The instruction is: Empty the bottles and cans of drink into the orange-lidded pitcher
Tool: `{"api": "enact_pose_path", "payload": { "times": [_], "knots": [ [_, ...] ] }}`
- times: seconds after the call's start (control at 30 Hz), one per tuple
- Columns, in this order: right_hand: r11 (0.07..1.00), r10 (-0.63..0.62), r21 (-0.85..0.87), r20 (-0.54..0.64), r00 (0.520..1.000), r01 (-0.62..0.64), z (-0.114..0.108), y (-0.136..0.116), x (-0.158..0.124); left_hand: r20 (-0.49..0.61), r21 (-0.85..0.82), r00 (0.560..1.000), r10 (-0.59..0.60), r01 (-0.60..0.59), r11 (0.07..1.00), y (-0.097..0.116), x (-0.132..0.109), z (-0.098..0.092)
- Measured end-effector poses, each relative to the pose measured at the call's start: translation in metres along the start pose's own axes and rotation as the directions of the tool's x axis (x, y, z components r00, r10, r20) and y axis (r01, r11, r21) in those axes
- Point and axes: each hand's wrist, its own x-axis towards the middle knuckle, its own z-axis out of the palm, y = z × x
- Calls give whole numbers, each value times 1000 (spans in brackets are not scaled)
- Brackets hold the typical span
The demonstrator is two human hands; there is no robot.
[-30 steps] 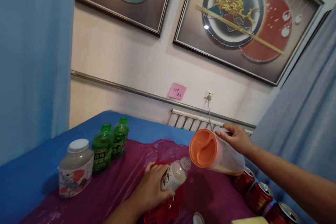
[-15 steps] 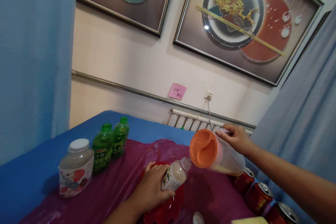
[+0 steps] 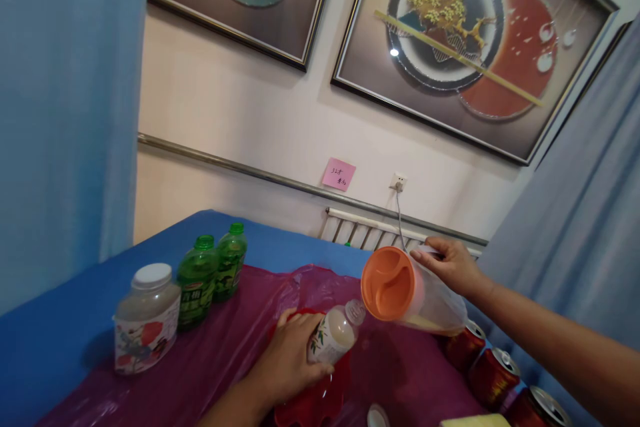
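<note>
Jar and green bottles same as a second ago. Left hand wrapped round tilted small bottle, mouth right by orange lid of tipped jug; contact unclear. Right hand grips jug handle. Neither grip has visibly changed. Cans unmoved.

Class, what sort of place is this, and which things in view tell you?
Probably a curtained-off area indoors: blue curtains hang at both sides, and framed pictures and a power socket are on the wall.
</note>
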Motion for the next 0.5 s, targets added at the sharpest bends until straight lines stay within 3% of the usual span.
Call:
{"api": "enact_pose_path", "payload": {
  "times": [0.5],
  "knots": [
    [999, 21, -25, 2, 1000, -21, -1, -3, 1, -11, 19, 1000, 10, -10, 1000, -3, 0, 2]
  ]
}}
